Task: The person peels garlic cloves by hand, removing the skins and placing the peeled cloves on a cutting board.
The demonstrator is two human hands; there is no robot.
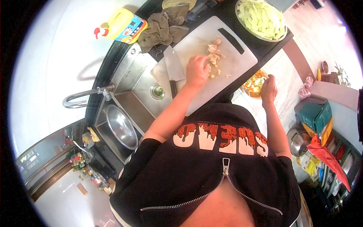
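My left hand (pixel 198 71) is over the white cutting board (pixel 196 99), with its fingers drawn together beside the garlic cloves (pixel 214 49). Whatever it may hold is hidden. Smaller garlic pieces lie near its fingertips. A cleaver (pixel 174 65) with a dark handle rests on the board, just left of that hand. Off the counter's edge, my right hand (pixel 269 90) is closed at the right rim of a round container of food scraps (pixel 253 84). What its curled fingers grip cannot be made out.
A metal sink (pixel 140 83) with a faucet (pixel 89 94) and steel bowl (pixel 121 126) lies left. Behind it are a yellow bottle (pixel 126 25) and grey cloths (pixel 160 30). A bowl of cut green vegetable (pixel 261 19) stands at the counter's far right; a rack (pixel 340 170) is at right.
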